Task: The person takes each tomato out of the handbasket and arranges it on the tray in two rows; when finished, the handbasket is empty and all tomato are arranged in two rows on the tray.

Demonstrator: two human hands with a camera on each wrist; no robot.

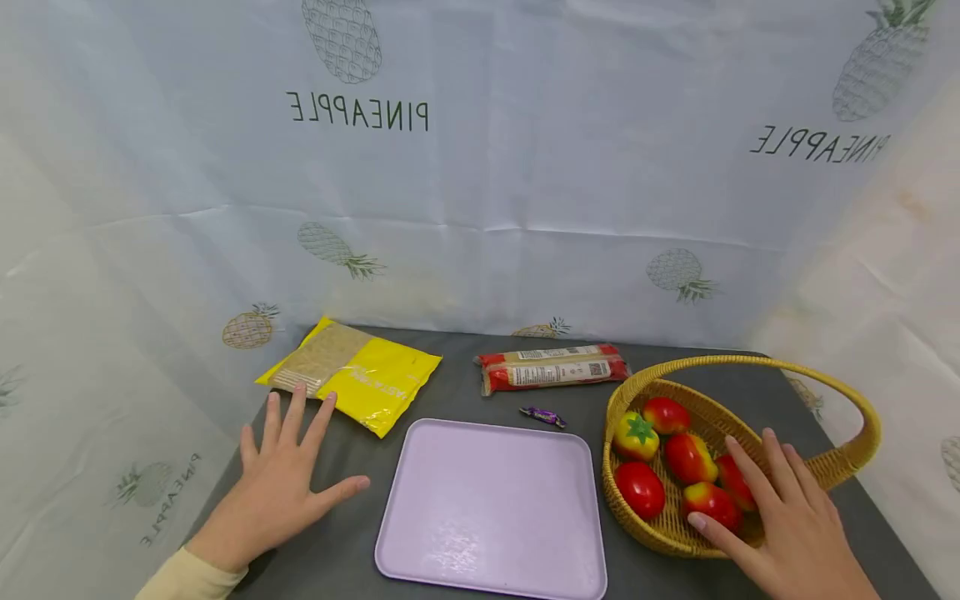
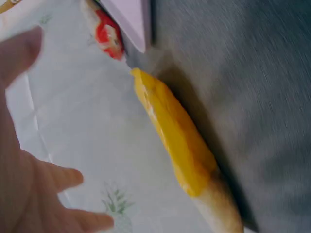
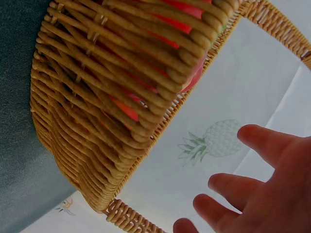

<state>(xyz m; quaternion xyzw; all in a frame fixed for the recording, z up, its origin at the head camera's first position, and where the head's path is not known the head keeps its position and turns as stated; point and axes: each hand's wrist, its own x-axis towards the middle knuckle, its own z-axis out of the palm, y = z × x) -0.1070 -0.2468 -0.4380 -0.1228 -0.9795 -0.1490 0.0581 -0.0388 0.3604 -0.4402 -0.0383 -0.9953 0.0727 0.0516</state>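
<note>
My left hand (image 1: 277,479) hovers with fingers spread, its fingertips just in front of a yellow pasta bag (image 1: 382,375) with a clear window. In the left wrist view that bag (image 2: 170,136) lies apart from the fingers. At the right, my right hand (image 1: 802,525) is held over the near right side of a wicker basket (image 1: 622,508), fingers stretched out and holding nothing. Several red and yellow toy fruits (image 1: 640,490) lie in the basket, partly covered by that hand. The right wrist view shows the basket's woven side (image 3: 97,97) away from the fingertips.
A pale purple tray (image 1: 491,508) lies between the hands. Behind it are a small purple wrapped candy (image 1: 543,417) and a red-ended clear packet (image 1: 555,368). The basket's tall handle (image 1: 750,361) arches above the grey table (image 1: 465,400). A pineapple-print curtain (image 1: 525,167) hangs behind.
</note>
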